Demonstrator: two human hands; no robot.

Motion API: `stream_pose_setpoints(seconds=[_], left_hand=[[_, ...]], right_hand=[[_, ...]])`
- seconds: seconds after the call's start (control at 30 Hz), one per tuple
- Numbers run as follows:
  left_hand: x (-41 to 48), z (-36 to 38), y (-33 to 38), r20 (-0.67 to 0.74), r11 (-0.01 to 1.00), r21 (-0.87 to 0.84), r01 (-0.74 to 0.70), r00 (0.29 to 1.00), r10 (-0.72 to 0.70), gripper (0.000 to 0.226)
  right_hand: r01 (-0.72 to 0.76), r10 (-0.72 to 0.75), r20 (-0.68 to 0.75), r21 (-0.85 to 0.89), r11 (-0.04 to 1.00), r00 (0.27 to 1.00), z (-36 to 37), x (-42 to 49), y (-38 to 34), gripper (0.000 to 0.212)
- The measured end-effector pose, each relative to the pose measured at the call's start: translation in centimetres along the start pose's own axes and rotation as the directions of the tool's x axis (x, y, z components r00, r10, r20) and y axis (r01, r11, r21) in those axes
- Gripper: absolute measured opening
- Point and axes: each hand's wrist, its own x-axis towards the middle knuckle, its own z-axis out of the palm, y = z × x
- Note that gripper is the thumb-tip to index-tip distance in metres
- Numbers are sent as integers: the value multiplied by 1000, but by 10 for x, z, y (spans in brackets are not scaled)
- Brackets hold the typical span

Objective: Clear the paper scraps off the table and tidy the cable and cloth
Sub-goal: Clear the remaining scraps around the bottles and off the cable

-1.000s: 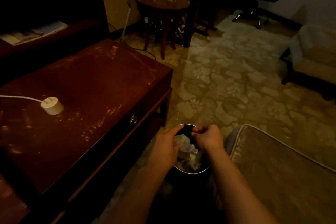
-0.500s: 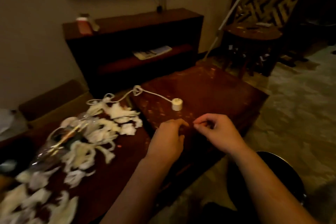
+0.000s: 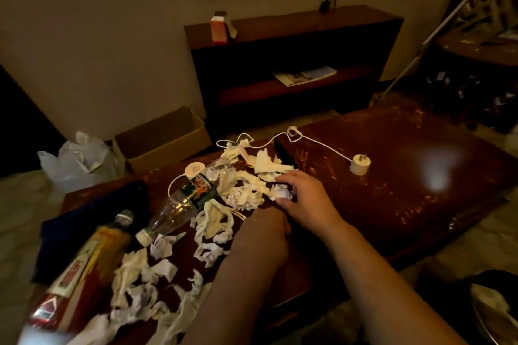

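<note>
Right hand [image 3: 304,197] reaches over the near edge of the dark wooden table [image 3: 406,176], fingers curled down around a crumpled white paper ball [image 3: 280,193] at the right edge of the scrap pile; the ball sits between thumb and fingertips, gripped or nearly so. Left hand [image 3: 263,235] lies just beside and below it, knuckles up, fingers tucked under; whether it grips anything cannot be told. The paper scraps [image 3: 241,190] spread to the left of both hands in a loose band, from the far middle of the table down toward the near left corner, some touching the left hand's far side. Among them lies a clear plastic bottle [image 3: 190,199] on its side, cap toward the viewer, and nearer the left edge a second bottle with a yellow and red label [image 3: 81,272]. A dark blue cloth [image 3: 84,213] lies under and behind that bottle. The white cable [image 3: 316,143] runs from the far scraps, loops once, and ends at a small round white plug [image 3: 360,164], well apart to the right of the right hand. A bin [image 3: 493,308] stands at lower right, off the table.
</note>
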Motion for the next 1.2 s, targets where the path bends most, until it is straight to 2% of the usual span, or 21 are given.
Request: stream_pose_setpoints(seconds=[0.2, 0.33, 0.4, 0.5, 0.57, 0.7, 0.77, 0.83, 0.93, 1.03, 1.1, 1.2], left_hand=[[9, 2, 7, -50, 1000, 2, 27, 998, -27, 42], [15, 0, 8, -103, 996, 24, 86, 991, -83, 53], [16, -3, 12, -118, 994, 27, 102, 988, -98, 44], [17, -1, 27, -145, 996, -5, 84, 986, -84, 16], [23, 8, 50, -157, 1000, -2, 15, 988, -15, 15], [37, 49, 131, -91, 965, -65, -256, 964, 250, 32], [41, 81, 181, -60, 922, -104, -373, 928, 369, 31], [41, 117, 222, -27, 878, -164, -449, 892, 451, 33], [39, 176, 275, 40, 821, -191, -538, 832, 554, 49], [40, 217, 306, 130, 804, -208, -557, 799, 587, 48], [42, 236, 314, 185, 810, -221, -543, 792, 581, 47], [48, 248, 315, 220, 822, -188, -537, 793, 568, 51]], right_hand=[[-91, 94, 67, -39, 995, 993, -1, 0, 16, 33], [-63, 64, 106, -10, 998, 992, -12, -11, 20, 18], [-58, 56, 92, 19, 998, 994, -25, -18, 21, 16], [-58, 57, 21, 50, 997, 998, -57, -30, 29, 14], [-104, 107, -38, 77, 992, 994, -84, -47, 43, 14], [-249, 256, -132, 66, 966, 958, -134, -102, 83, 12], [-362, 369, -196, 73, 929, 908, -158, -133, 116, 7], [-489, 501, -254, 115, 865, 827, -184, -163, 155, 6], [-712, 743, -265, 220, 667, 614, -222, -218, 226, 12], [-830, 892, -218, 331, 450, 397, -231, -262, 285, 18], [-854, 920, -197, 345, 389, 339, -227, -272, 310, 16], [-856, 930, -195, 368, 364, 311, -225, -264, 324, 22]])
